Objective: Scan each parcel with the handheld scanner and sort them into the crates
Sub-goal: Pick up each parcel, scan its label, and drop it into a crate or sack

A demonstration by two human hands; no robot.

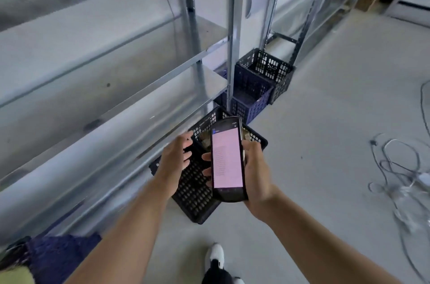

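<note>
Our right hand (254,174) clamps the handheld scanner (227,159), screen lit; left hand (175,159) loose, fingers apart, empty, above black crate (195,193). Grey floor (325,120), metal shelving (116,88), blue crate (252,97) beyond.

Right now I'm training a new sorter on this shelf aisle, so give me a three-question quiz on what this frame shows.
1. Which hand holds the handheld scanner?
2. True or false: the left hand grips a parcel.
3. The crate between the two black ones is: A) blue B) red C) green.

Key: 1. The right hand. 2. False; it is open over the near black crate. 3. A, the blue crate, before the far black crate.
</note>
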